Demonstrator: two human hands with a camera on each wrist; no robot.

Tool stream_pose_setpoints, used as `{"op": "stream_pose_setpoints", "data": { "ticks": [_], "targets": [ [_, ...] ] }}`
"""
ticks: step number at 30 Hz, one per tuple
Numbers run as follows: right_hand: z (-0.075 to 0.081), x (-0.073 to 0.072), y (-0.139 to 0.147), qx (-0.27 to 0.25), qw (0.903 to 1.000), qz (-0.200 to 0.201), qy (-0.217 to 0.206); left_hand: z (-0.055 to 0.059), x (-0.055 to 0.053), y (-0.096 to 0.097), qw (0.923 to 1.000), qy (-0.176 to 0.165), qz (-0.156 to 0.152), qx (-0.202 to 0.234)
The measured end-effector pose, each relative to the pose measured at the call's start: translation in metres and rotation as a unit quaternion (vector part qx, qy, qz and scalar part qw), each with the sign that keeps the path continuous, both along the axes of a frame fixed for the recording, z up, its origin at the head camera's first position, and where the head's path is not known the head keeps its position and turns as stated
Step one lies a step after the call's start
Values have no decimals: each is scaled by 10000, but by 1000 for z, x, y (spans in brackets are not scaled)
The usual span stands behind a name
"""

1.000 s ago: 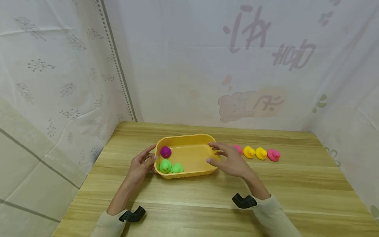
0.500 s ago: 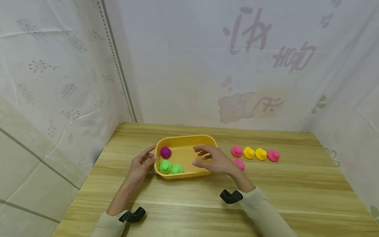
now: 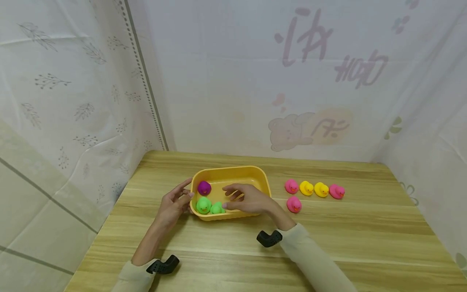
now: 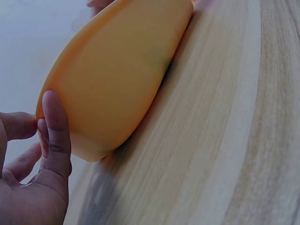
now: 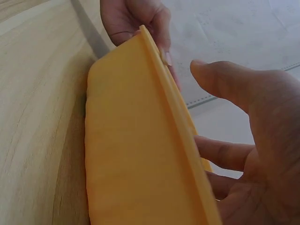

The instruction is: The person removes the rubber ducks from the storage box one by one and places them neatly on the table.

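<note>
Yellow tub (image 3: 233,174), standing on a wooden surface (image 3: 219,251) between two hands. The left hand (image 3: 173,205) pinches the tub's left end: one digit presses the outer wall and another meets the rim, so this grip is clamped on the tub. The right hand (image 3: 249,198) reaches across the tub's front right rim into its interior; thumb and fingers are bent but apart, and this grip holds nothing. The thumb tip lies just beside the right-hand green duck (image 3: 217,208); whether they touch cannot be told.

Within the tub, a purple duck (image 3: 204,187) occupies the left rear corner, with the left-hand green duck (image 3: 204,205) in the front left corner and its green neighbour adjoining. The tub floor extends from these ducks to the right wall, partly beneath the right hand.

To the right of the tub, past a gap of wood, runs a row: first pink duck (image 3: 291,186), two yellow ducks (image 3: 306,188), last pink duck (image 3: 337,191). A nearer pink duck (image 3: 294,204) sits before the row's tub-side end. Behind the tub, a narrow strip reaches the surface's rear edge; a wider expanse lies in front.
</note>
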State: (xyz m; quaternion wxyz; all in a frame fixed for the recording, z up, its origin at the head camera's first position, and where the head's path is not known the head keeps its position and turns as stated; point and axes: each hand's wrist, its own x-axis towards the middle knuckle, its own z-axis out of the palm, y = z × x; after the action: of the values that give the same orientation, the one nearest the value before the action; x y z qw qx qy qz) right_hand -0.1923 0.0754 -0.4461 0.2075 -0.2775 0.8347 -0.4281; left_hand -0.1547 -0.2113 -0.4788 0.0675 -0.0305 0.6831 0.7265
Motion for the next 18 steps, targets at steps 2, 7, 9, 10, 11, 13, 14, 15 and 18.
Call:
{"op": "stream_pose_setpoints", "data": {
  "ticks": [2,7,9,10,11,13,14,15,18],
  "targets": [
    [-1,-1,-3,72,9999,92,-46,0,0,0,10000,-8,7,0],
    [-2,-4,-11,283,9990,249,-218,0,0,0,10000,-28,26,8],
    [-4,-5,-13,350,9987,283,-243,0,0,0,10000,-37,32,1],
    [-5,-6,-14,380,9985,290,-253,1,0,0,10000,-49,32,-6],
    [-5,-6,-15,411,9984,305,-251,1,0,0,10000,-52,36,-4],
    [-5,-7,-17,451,9981,309,-277,1,0,1,10000,-54,39,0],
    [-6,-8,-18,469,9980,306,-282,1,0,1,10000,-48,36,11],
    [-6,-8,-19,471,9980,311,-297,1,0,1,10000,-41,37,23],
    [-7,-10,-22,461,9979,317,-335,1,0,1,10000,-38,32,35]
  ]
}}
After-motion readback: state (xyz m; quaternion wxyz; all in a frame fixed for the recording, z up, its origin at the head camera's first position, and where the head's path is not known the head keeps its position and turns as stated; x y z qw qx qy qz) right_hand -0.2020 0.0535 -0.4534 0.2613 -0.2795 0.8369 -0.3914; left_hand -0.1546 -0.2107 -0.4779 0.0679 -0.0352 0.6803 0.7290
